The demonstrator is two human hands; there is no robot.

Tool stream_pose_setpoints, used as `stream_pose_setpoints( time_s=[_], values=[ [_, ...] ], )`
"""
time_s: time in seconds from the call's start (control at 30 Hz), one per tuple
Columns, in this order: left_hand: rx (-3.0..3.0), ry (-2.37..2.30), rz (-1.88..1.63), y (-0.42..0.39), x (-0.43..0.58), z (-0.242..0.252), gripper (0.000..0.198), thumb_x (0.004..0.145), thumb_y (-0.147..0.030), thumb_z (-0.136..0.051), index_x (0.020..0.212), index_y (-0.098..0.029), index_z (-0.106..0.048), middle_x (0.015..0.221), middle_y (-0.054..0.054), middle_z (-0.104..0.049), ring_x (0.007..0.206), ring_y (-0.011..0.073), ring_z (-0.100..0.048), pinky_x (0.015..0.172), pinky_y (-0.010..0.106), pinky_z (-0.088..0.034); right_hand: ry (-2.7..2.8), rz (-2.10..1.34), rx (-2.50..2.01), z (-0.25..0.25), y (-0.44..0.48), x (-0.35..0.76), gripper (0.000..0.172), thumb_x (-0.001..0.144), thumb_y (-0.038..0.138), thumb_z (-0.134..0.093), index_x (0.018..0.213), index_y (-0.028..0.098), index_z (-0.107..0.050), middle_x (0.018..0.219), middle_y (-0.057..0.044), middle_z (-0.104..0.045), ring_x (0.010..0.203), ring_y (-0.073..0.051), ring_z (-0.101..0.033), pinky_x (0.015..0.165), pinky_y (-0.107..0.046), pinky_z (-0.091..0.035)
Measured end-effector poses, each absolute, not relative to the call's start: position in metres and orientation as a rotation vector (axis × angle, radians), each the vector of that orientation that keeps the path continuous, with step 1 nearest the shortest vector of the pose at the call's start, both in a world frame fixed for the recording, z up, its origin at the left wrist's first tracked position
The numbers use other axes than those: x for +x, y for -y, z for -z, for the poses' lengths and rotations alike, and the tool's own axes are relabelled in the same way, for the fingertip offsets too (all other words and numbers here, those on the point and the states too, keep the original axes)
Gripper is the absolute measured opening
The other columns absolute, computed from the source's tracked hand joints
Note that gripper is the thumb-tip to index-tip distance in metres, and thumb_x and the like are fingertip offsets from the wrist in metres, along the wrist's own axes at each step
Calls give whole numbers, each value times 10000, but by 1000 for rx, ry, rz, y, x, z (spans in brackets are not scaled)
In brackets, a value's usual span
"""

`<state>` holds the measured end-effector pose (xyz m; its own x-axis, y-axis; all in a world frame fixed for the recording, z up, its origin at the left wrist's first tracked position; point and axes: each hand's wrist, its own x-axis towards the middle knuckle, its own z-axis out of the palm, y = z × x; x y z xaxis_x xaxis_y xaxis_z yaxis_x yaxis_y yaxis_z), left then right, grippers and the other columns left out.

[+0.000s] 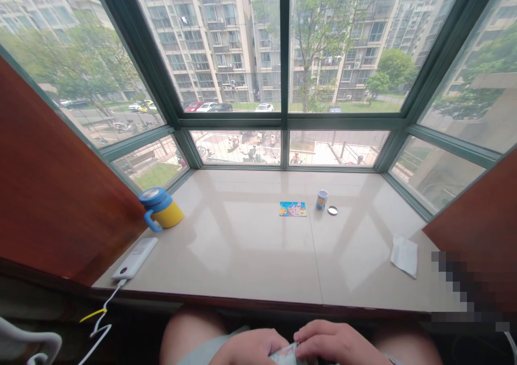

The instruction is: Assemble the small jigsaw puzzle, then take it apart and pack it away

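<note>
Printed plastic packet lay at the bottom centre of the frame, gripped between the left hand and right hand, both close together; its long axis was cut off from view.

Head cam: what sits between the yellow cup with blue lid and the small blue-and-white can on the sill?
A flat, colourful printed card lies there on the beige sill, nearer the small blue-and-white can than the yellow blue-lidded cup; head view.
</note>
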<state>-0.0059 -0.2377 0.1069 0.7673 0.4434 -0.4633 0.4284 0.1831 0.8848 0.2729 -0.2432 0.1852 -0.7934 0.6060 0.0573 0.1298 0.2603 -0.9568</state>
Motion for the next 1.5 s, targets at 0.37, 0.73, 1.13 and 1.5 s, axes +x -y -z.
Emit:
stream_pose_setpoints(
  time_s=[0.37, 0.73, 1.13, 1.5],
  values=[
    [1545, -1017, -298, 231, 27, -159, 593, 754, -640, -739, 1112, -171, -687, 915, 22, -666, 781, 160, -557, 700, 241, -455, 1928, -1341, -1344, -177, 243, 284, 611, 870, 453, -725, 1433, 276, -568, 1288, -101, -660, 1040, -228, -673, 891, -318, -583],
    [1820, -1239, -390, 221, 43, -185, 455, 753, -427, -778, 1189, -313, -718, 1060, 20, -717, 946, 222, -639, 835, 273, -463, 1969, -1121, -1386, -185, 230, 282, 456, 944, 457, -650, 1355, 260, -618, 1192, -83, -687, 968, -213, -654, 890, -336, -542],
    [1431, -885, -370, 224, 30, -173, 569, 726, -577, -808, 1068, -132, -716, 903, 28, -665, 784, 150, -537, 704, 240, -423, 1777, -1477, -972, -177, 237, 284, 555, 910, 542, -716, 1384, 263, -642, 1359, -108, -657, 1262, -265, -617, 1114, -416, -465],
    [1480, -1012, -427, 241, 57, -177, 485, 775, -529, -754, 1096, -172, -688, 926, 42, -690, 799, 184, -601, 724, 271, -478, 1669, -1409, -1055, -182, 242, 272, 603, 1000, 685, -444, 1366, 236, -611, 1285, -125, -663, 1182, -269, -633, 1025, -421, -515]
  ],
)
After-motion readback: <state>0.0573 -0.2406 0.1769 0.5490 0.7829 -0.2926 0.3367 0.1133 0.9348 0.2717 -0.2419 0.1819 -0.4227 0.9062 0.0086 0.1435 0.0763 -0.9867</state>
